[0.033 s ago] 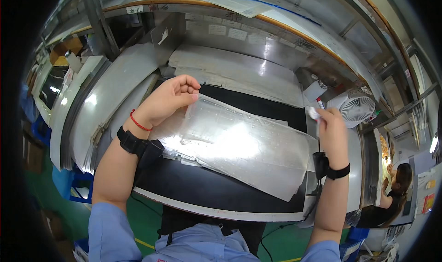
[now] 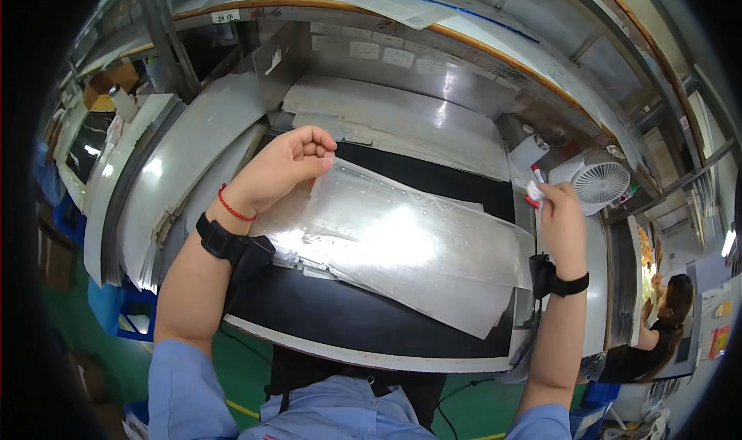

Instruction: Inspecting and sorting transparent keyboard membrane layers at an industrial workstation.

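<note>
My left hand is closed in a pinch at the upper left corner of a thin, shiny, see-through-looking sheet, raising that corner a little. The sheet lies slanted over other silvery sheets on a black mat, and a bright glare covers its middle. Off the sheet's right end, my right hand is closed on a small crumpled white wad, perhaps cloth or tissue. Something red shows just below the wad; whether the hand touches it I cannot tell.
Behind the mat lie more flat sheets, under a shelf with a wooden edge. A white bottle and a small white fan stand at the right. Stacked sheets fill the left. A person sits far right.
My right hand has shifted slightly to the right with the white wad, away from the sheet. My left hand and the sheet look the same.
</note>
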A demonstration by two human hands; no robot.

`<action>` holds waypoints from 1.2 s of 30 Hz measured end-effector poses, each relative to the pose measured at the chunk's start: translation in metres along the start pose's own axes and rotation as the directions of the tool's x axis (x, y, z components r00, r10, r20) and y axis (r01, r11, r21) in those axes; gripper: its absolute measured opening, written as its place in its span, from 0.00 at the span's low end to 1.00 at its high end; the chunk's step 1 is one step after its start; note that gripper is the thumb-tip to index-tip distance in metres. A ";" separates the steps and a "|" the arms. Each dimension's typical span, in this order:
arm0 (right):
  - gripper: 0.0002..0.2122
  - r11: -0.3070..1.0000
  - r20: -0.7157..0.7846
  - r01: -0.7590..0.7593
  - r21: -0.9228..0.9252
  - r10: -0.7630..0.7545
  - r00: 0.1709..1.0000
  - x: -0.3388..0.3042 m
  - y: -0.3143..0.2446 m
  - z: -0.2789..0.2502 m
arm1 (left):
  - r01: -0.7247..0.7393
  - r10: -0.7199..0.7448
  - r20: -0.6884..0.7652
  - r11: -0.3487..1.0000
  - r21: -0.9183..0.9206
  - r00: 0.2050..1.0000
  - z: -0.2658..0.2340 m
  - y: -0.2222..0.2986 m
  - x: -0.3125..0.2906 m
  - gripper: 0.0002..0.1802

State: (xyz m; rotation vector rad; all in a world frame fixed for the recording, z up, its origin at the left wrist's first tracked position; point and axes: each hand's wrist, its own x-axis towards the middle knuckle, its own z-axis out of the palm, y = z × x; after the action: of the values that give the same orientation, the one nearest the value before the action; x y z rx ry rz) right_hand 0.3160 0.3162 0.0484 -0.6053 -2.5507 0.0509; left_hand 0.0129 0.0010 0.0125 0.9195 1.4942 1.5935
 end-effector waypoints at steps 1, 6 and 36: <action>0.11 1.000 0.006 -0.027 -0.006 0.028 1.000 -0.003 0.028 0.006 | 0.003 -0.003 0.001 1.000 -0.012 1.000 0.003 0.002 0.000 0.08; 0.12 0.995 0.013 -0.099 0.007 0.099 0.995 -0.013 0.078 0.021 | 0.047 -0.044 0.023 0.989 -0.141 0.999 0.011 0.001 -0.004 0.11; 0.10 0.892 -0.156 -0.105 0.439 0.191 0.969 -0.080 0.017 -0.126 | 0.029 -0.017 0.155 0.997 -0.075 0.988 0.012 -0.007 -0.005 0.28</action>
State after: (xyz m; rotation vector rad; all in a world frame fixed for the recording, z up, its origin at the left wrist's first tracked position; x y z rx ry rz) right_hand 0.4464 0.2876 0.1173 -0.5940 -2.1960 0.5646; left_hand 0.0265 0.0024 0.0058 0.9564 1.3229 1.5166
